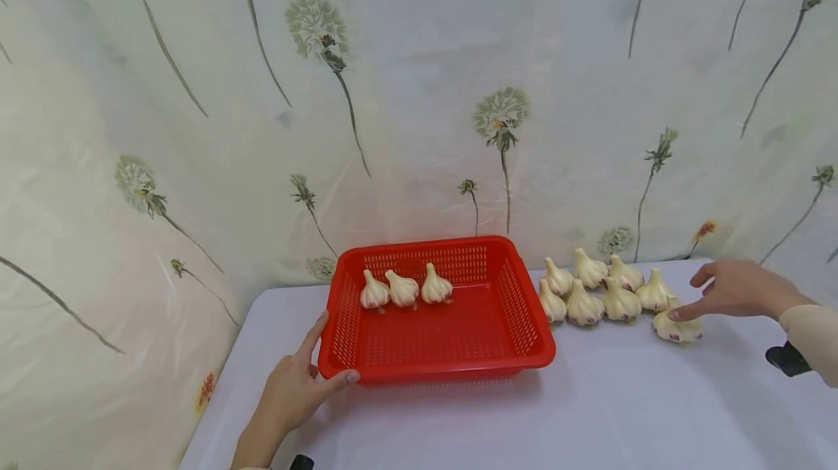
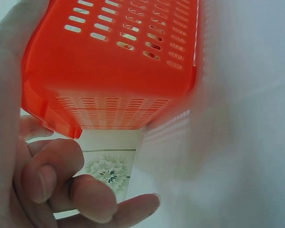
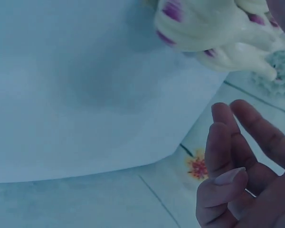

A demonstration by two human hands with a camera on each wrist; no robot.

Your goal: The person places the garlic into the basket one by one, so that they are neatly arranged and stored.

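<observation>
A red plastic basket point(image 1: 432, 367) with slotted walls stands on the white table. My left hand point(image 1: 288, 390) rests against its left end, the thumb along the front rim and a straight finger on the side. In the left wrist view, the other fingers of that hand hang loosely bent below the basket point(image 2: 109, 71). Three garlic bulbs point(image 1: 402, 288) sit in a row inside the basket. At right, my right hand point(image 1: 740, 292) reaches over the nearest garlic bulb point(image 1: 677, 327), fingers spread and thumb tip at the bulb. The right wrist view shows this bulb point(image 3: 194, 23) beside the hand.
Several more garlic bulbs point(image 1: 585, 303) stand clustered between the basket and my right hand. A white sheet with dandelion prints point(image 1: 419, 128) hangs behind the table point(image 1: 589, 419). The table's back edge runs just behind the garlic.
</observation>
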